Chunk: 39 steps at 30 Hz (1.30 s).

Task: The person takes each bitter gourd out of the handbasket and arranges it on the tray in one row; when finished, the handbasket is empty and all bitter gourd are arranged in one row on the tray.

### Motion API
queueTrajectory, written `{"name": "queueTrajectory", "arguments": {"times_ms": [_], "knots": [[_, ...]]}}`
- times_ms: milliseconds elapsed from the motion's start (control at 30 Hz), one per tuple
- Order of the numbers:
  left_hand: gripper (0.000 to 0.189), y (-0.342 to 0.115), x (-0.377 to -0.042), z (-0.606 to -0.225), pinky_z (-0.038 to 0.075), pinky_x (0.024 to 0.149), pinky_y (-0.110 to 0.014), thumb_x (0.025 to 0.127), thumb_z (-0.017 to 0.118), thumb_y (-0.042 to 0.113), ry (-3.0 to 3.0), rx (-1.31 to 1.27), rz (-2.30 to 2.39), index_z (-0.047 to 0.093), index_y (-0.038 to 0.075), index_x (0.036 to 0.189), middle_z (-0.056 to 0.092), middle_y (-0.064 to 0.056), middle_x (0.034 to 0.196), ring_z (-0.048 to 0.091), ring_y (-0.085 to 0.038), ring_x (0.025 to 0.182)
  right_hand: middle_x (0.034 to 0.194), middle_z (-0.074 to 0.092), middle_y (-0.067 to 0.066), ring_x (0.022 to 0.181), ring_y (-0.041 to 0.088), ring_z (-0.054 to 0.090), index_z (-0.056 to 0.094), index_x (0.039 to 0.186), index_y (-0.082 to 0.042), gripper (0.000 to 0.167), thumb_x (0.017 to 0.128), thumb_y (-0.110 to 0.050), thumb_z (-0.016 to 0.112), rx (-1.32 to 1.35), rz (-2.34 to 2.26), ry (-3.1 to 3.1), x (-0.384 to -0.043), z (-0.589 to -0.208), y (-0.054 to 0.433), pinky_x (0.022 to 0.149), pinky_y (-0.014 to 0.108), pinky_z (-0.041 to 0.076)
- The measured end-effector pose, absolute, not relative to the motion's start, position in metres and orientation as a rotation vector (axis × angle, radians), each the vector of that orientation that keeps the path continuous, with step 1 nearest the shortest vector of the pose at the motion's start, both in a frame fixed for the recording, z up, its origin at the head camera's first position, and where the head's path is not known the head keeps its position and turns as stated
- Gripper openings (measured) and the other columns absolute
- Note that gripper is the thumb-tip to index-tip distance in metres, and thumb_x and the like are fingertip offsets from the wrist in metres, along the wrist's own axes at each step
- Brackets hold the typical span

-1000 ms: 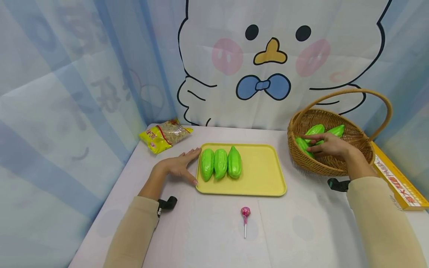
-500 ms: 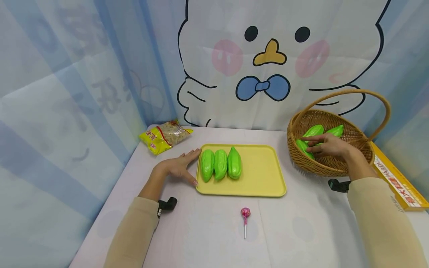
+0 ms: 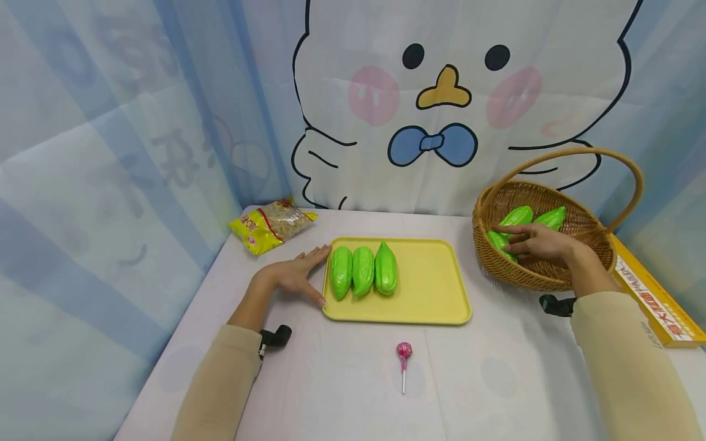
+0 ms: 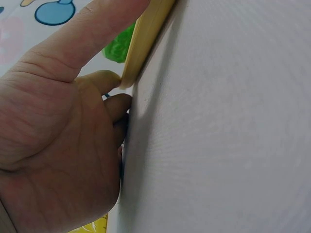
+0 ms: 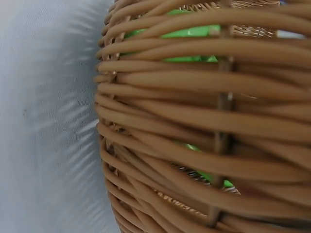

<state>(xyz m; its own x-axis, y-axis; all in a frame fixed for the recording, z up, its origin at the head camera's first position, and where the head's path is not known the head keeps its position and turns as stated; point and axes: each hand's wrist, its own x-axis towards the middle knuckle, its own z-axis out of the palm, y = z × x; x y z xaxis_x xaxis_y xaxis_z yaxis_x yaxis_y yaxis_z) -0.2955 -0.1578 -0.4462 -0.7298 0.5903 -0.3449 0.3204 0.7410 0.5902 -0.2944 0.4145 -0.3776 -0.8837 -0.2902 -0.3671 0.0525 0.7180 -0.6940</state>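
My left hand (image 3: 295,274) rests at the left edge of a yellow tray (image 3: 430,282), fingers spread, thumb and fingertips touching the rim. On the tray's left side three glossy green bitter melons (image 3: 363,271) lie side by side. Inside a wicker basket (image 3: 491,266) at the right, my right hand (image 3: 537,242) has its thumb and fingers around the nearest bitter melon (image 3: 496,240). Two others lie behind it, one bitter melon (image 3: 517,215) at left and another bitter melon (image 3: 553,217) at right. The basket wall (image 5: 194,111) hides the hand in the right wrist view.
A pink lollipop (image 3: 404,364) lies in front of the tray. Behind and left sits a yellow snack bag (image 3: 270,224). A yellow pasta box (image 3: 656,300) lies beside the basket, whose tall handle (image 3: 634,168) arches above the right hand. Printed curtains enclose the table.
The right hand's fingers have shifted very slightly over the nearest bitter melon in the basket. The left hand, tray and other melons stay where they were.
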Motion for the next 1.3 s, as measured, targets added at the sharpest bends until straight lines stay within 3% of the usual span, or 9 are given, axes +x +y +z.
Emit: {"name": "queueTrajectory", "arguments": {"times_ms": [467, 800, 1033, 1300], "knots": [[0.142, -0.159, -0.296, -0.446, -0.002, 0.133, -0.054, 0.069, 0.092, 0.058, 2.419, 0.687, 0.679, -0.003, 0.028, 0.169, -0.005, 0.002, 0.177, -0.008, -0.027, 0.164, 0.156, 0.032, 0.04, 0.123, 0.033, 0.061, 0.03, 0.165, -0.012, 0.061, 0.109, -0.018, 0.054, -0.156, -1.133, 2.492, -0.292, -0.371, 0.416, 0.094, 0.048, 0.062], [0.144, -0.159, -0.299, -0.45, -0.002, 0.133, -0.053, 0.067, 0.092, 0.062, 2.417, 0.675, 0.67, -0.004, 0.027, 0.169, -0.006, 0.002, 0.177, -0.008, -0.026, 0.164, 0.154, 0.038, 0.035, 0.107, 0.009, 0.063, 0.032, 0.164, -0.013, 0.059, 0.11, -0.023, 0.054, -0.122, -1.154, 2.556, -0.292, -0.371, 0.42, 0.095, 0.045, 0.062], [0.144, -0.159, -0.3, -0.45, -0.002, 0.133, -0.054, 0.067, 0.092, 0.061, 2.422, 0.675, 0.671, -0.003, 0.025, 0.169, -0.006, 0.0, 0.177, -0.007, -0.028, 0.164, 0.156, 0.038, 0.036, 0.127, 0.029, 0.058, 0.033, 0.164, -0.016, 0.06, 0.109, -0.029, 0.055, -0.176, -1.133, 2.642, -0.284, -0.362, 0.414, 0.096, 0.047, 0.061], [0.143, -0.159, -0.3, -0.45, -0.002, 0.133, -0.054, 0.068, 0.092, 0.06, 2.419, 0.679, 0.674, -0.003, 0.025, 0.169, -0.006, 0.0, 0.177, -0.007, -0.027, 0.164, 0.155, 0.038, 0.033, 0.101, 0.0, 0.06, 0.038, 0.162, -0.02, 0.061, 0.107, -0.033, 0.06, -0.131, -1.136, 2.748, -0.273, -0.345, 0.407, 0.083, 0.031, 0.064]]}}
